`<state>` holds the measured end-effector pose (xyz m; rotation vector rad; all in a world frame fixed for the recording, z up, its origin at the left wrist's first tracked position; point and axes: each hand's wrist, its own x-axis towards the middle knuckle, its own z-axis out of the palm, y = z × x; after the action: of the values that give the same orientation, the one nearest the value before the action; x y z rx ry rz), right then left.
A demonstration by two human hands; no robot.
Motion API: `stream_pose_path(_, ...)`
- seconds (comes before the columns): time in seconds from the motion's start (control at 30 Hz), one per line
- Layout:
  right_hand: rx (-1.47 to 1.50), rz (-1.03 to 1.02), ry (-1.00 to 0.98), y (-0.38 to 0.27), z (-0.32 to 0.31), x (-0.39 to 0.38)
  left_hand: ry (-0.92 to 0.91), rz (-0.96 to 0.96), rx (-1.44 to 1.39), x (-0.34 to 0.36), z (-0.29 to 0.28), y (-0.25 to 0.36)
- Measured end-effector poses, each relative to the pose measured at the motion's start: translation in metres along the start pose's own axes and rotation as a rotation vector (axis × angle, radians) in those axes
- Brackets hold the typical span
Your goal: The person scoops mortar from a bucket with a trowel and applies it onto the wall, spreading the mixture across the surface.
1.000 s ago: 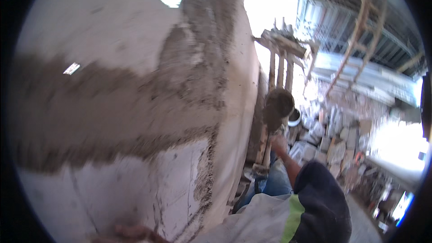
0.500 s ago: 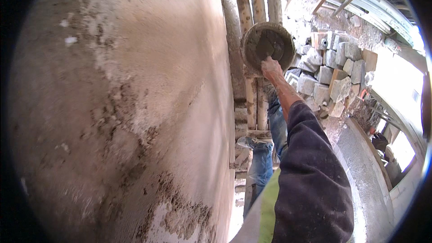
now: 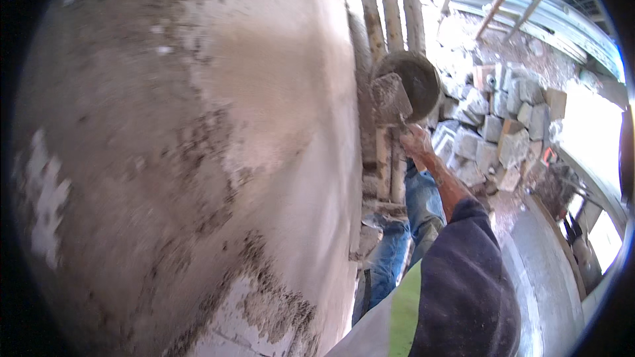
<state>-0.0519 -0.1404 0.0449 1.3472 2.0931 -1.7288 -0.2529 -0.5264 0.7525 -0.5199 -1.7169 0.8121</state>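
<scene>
My right hand (image 3: 415,140) grips a mortar-coated trowel (image 3: 390,99) by its handle, fingers closed. Its blade carries grey mortar and sits over the left part of the rim of a round bucket (image 3: 431,76) of wet mortar, which rests among upright-looking wooden poles (image 3: 385,0). Along the left, a large wall (image 3: 132,125) shows patchy wet and dry plaster with rough dark areas. My left hand is not in view.
Wooden scaffold rungs (image 3: 387,209) lie by my legs (image 3: 423,198). To the right are stacked grey blocks (image 3: 493,125), leaning timbers (image 3: 503,0) with metal sheeting behind, and a concrete ledge (image 3: 542,264) along a bright opening.
My right hand has drawn the trowel from inside the bucket to its near left rim, now showing a loaded blade. My left hand, earlier against the wall, has left the picture.
</scene>
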Motion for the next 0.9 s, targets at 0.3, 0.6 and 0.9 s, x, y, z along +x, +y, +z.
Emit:
stream_pose_path(0.3,0.723,-0.054,0.225,-0.242,-0.111,-0.146,0.034,-0.372,0.22,0.012,-0.095,-0.092)
stream_pose_path(0.6,0.796,-0.247,1.162,-0.443,-0.136,-0.234,-0.075,-0.485,0.066,0.015,-0.112,-0.087)
stream_pose_path(0.9,0.55,-0.566,0.239,-0.44,0.031,-0.325,-0.051,-0.435,0.038,0.008,-0.11,-0.083)
